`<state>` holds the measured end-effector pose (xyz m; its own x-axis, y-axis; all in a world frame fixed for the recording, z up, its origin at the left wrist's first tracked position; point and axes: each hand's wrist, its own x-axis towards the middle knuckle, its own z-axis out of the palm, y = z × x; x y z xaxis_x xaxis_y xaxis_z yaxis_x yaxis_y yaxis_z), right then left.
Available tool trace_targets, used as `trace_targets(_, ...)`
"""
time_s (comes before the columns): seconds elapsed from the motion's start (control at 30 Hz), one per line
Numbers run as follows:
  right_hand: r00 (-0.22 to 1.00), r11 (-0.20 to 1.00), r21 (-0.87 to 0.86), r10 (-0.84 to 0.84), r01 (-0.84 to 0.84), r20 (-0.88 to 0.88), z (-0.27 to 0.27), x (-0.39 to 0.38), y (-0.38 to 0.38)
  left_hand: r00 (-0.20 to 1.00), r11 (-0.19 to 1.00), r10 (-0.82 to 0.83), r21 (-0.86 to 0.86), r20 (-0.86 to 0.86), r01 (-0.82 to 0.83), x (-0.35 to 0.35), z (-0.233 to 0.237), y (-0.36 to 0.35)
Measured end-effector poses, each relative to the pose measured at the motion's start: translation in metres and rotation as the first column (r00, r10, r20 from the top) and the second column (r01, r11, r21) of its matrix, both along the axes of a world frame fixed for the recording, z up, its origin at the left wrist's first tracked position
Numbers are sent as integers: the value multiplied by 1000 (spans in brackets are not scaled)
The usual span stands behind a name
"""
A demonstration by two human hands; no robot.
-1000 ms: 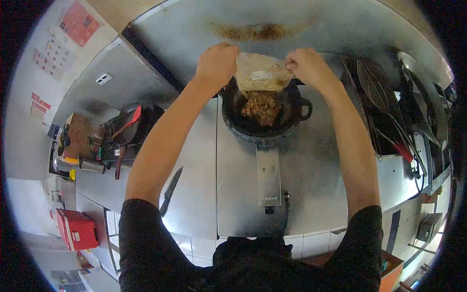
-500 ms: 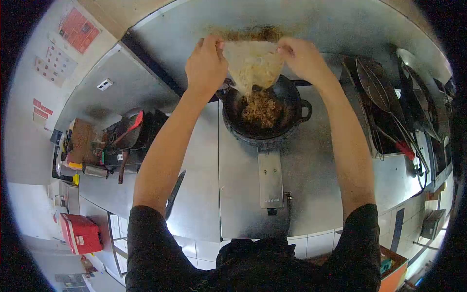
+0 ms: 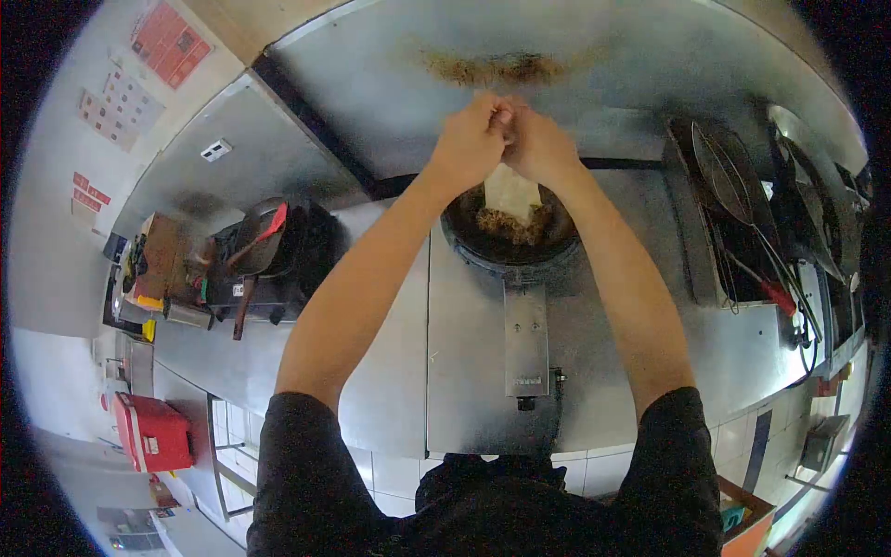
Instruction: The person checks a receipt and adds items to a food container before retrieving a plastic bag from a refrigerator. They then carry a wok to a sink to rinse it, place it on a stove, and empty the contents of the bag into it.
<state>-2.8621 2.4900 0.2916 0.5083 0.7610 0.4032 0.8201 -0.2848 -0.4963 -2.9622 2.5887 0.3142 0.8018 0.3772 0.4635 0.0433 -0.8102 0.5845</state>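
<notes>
Hanging from both my hands, the pale, limp plastic bag [image 3: 512,190] droops in a narrow fold over the round black wok [image 3: 461,232]. Its lower edge reaches down to the heap of brown shredded food [image 3: 501,226] in the pan; whether it touches the heap I cannot tell. The bag looks slack and flattened, creamy-white against the dark metal. My left hand [image 3: 471,139] and my right hand [image 3: 540,147] are pressed together knuckle to knuckle above the far rim of the wok. Both are closed tight on the bunched top of the bag, fingers curled in so the tips are hidden. My forearms stretch forward from my black sleeves and converge over the pan. The wok sits on the grey stainless steel counter [image 3: 390,353], with a narrow steel control panel [image 3: 526,334] running back toward me. A round wire mesh skimmer [image 3: 726,172] lies well off to the right, and a red plastic box [image 3: 148,432] stands low on the left.
</notes>
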Motion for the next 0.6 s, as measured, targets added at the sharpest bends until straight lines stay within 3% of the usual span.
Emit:
trace_targets(0.03, 999, 998, 57, -20, 22, -32, -6, -1, -1, 996, 999, 7, -39, -87, -11, -5, 6, -4)
trace_targets(0.13, 999, 999, 12, -51, 51, 2, -19, -1, -8, 995, 996, -29, -85, -91, 22, -40, 16, -20)
trace_targets(0.17, 999, 999, 8, -45, 45, 5, -28, 1, -10, 999, 993, -31, -112, -16, 29, -58, 13, -27)
trace_targets(0.23, 993, 983, 156, -87, 99, -80, -39, 6, -13, 994, 984, -33, -172, 100, 50, -110, 8, -43)
trace_targets(0.3, 985, 974, 198, -79, 108, -151, -11, -2, -24, 986, 940, 15, -337, 168, 43, -174, -5, -63)
trace_targets(0.33, 970, 965, 230, -72, 126, -230, 3, -6, -32, 980, 884, 67, -466, 185, 28, -207, -22, -73)
trace_targets(0.4, 968, 965, 202, -120, 165, -221, 26, 0, -34, 960, 691, 218, -723, 176, -24, -269, -56, -93)
trace_targets(0.47, 984, 928, 344, -100, 144, -145, 60, -3, -39, 933, 559, 359, -800, -4, -218, -328, -95, -111)
trace_targets(0.6, 989, 941, 328, -34, 81, -147, 128, -10, -48, 870, 340, 454, -864, -194, -370, -422, -155, -154)
